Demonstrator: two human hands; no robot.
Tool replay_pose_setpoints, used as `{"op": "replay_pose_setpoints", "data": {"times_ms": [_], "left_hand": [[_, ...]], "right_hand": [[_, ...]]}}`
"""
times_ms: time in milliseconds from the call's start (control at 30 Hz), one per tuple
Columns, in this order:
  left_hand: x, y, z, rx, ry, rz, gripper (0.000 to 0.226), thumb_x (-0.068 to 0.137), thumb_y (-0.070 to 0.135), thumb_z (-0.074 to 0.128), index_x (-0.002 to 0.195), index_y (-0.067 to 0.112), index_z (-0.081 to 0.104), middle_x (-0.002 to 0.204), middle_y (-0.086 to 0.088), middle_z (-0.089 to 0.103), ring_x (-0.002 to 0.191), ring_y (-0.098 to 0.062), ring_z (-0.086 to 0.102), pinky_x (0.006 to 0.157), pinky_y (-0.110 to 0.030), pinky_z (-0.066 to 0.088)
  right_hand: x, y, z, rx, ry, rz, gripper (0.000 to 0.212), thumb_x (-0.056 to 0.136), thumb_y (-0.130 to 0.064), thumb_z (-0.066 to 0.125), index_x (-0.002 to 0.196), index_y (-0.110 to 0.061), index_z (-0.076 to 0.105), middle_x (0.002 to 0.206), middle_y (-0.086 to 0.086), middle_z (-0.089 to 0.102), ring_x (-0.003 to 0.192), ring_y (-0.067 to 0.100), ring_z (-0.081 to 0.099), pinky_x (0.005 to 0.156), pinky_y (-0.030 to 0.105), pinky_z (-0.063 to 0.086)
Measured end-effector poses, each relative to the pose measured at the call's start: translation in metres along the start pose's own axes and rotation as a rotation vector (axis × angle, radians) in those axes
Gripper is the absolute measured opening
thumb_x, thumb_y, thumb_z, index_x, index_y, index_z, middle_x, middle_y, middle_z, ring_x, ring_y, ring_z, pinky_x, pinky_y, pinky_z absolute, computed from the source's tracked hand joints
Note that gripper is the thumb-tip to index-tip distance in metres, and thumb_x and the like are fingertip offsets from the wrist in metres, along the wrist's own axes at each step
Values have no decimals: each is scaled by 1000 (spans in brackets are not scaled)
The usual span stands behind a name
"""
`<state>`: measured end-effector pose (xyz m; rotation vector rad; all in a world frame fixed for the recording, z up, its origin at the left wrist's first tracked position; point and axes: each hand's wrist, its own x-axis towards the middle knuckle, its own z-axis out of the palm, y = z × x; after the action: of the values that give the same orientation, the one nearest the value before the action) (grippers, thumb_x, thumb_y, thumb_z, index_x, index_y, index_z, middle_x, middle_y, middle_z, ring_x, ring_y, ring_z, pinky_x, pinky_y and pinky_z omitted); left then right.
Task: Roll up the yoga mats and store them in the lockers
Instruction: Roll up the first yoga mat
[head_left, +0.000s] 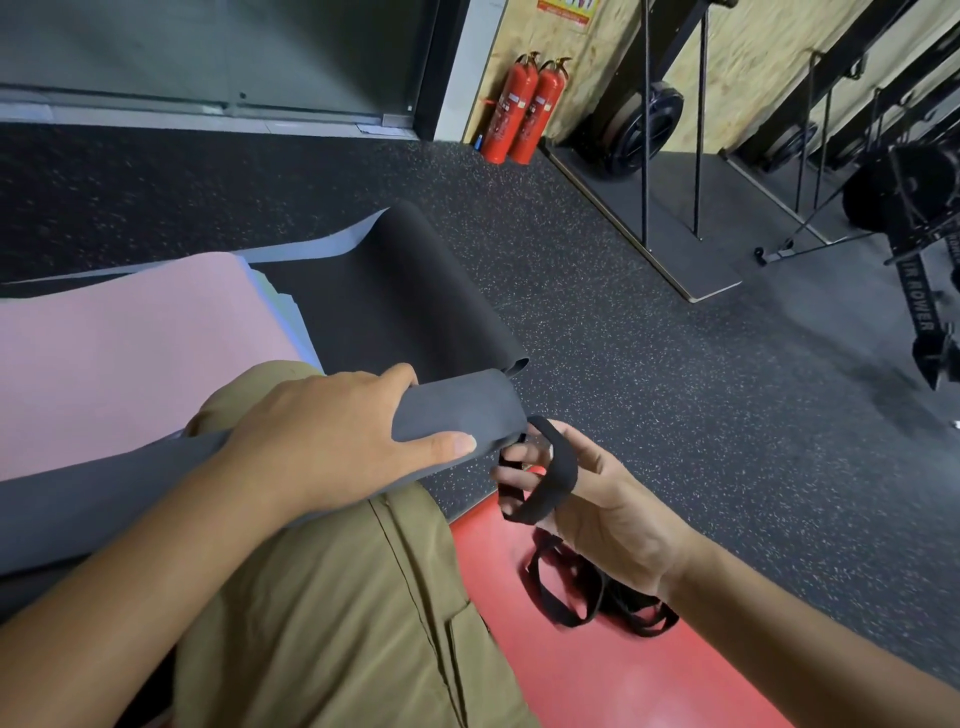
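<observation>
Across the lap and knee a rolled grey mat is laid, its long axis running from lower left up to its open end at the right. It is clasped near that end by the left hand, fingers over the top and thumb along the near side. Just beside and below the end, a black strap loop is held spread on the curled fingers of the right hand, the nearer hand for slipping it on. The roll looks tight, matte and soft.
</observation>
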<state>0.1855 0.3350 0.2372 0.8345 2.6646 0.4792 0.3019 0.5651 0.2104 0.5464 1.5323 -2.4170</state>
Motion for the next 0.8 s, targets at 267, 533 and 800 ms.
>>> {"op": "replay_pose_setpoints", "data": {"times_ms": [267,533,800], "left_hand": [[1,-4,3,1,-11,-3,61,78,91,31,109,39,36,93,11,51,89,-20,49,59,-29,31],[3,-3,9,50,-27,39,82,67,97,17,110,33,41,105,11,58,93,-23,55,72,-39,40],[3,-5,11,48,-17,70,106,49,100,-2,113,29,43,112,8,60,97,-25,58,76,-41,43]], "right_hand": [[11,-2,7,53,21,-129,91,55,-26,102,133,-16,56,129,16,57,114,31,59,105,59,49],[28,-9,19,-143,-108,-118,96,53,-32,101,136,-24,55,132,13,49,112,40,47,108,69,40],[44,-9,20,-220,-83,-99,71,63,-23,94,127,-28,61,127,4,55,112,27,53,103,60,47]]}}
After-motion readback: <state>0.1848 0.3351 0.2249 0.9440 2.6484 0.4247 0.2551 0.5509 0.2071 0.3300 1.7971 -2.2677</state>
